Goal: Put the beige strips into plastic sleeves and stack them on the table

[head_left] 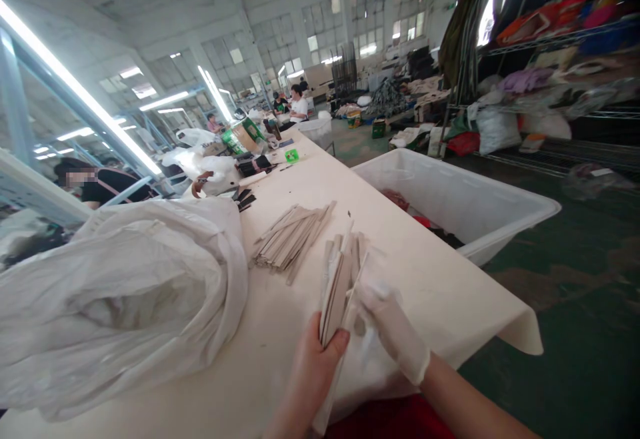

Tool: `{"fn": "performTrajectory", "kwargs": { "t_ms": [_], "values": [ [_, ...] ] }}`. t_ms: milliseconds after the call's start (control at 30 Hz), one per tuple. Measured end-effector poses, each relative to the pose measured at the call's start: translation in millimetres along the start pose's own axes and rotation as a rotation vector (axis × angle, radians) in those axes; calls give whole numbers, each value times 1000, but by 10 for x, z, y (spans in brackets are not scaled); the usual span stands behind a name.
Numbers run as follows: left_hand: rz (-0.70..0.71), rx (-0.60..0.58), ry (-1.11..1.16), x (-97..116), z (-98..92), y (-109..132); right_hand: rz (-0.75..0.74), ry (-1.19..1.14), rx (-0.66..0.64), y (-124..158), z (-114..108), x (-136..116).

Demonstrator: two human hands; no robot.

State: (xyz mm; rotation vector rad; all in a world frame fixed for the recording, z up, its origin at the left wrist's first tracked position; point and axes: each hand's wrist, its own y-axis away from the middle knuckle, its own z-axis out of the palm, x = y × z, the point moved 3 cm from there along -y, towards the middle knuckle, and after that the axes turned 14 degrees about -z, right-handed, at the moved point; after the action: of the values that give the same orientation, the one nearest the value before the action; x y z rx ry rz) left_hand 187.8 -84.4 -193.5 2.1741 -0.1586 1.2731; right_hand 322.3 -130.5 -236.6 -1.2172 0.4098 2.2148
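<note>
L hand [320, 352] is clamped on bundle of strips [336, 292], over table [280, 339]; gloved R hand [393, 316] is blurred, cannot tell its grip. Bundle prob. light, stiff, maybe slippery; best hold near lower end.

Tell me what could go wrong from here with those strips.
The left hand grips the bunch of strips low, and its tops spread apart, so some might slip out. Strips dropped rightward could go over the edge of the table, perhaps into the white bin. The pile of strips lies loose, so a bump might scatter it.
</note>
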Motion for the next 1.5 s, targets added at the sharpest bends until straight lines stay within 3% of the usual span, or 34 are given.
{"fn": "performTrajectory", "kwargs": {
  "t_ms": [100,200,367,500,600,733,800,1000,1067,1167,1233,1367,1500],
  "values": [
    [-25,-27,88,0,-39,-58,83,-41,-49,139,57,74],
    [-75,-98,91,-93,-49,-61,147,-126,5,83,5,20],
    [-43,-16,83,-107,-28,-82,266,-217,50,62,41,117],
    [-33,-12,73,-134,-50,-78,236,-217,5,65,6,129],
    [-35,-26,53,-159,-21,-63,209,-212,128,15,-63,82],
    [37,7,22,2,122,-178,320,-338,-2,-3,-37,189],
    [89,24,-33,139,199,-320,291,-381,6,-85,-133,208],
    [102,214,-151,326,219,-673,231,-462,42,-342,-405,-69],
    [106,176,-136,302,219,-628,190,-429,26,-326,-381,-138],
    [71,-42,-44,239,268,-458,125,-357,9,-286,-310,-123],
    [20,-126,-13,202,291,-346,108,-334,11,-275,-279,-79],
    [20,-73,-60,203,255,-249,141,-284,35,-210,-251,-29],
    [56,21,-90,264,214,-270,215,-225,6,42,-163,51]
  ]
}}
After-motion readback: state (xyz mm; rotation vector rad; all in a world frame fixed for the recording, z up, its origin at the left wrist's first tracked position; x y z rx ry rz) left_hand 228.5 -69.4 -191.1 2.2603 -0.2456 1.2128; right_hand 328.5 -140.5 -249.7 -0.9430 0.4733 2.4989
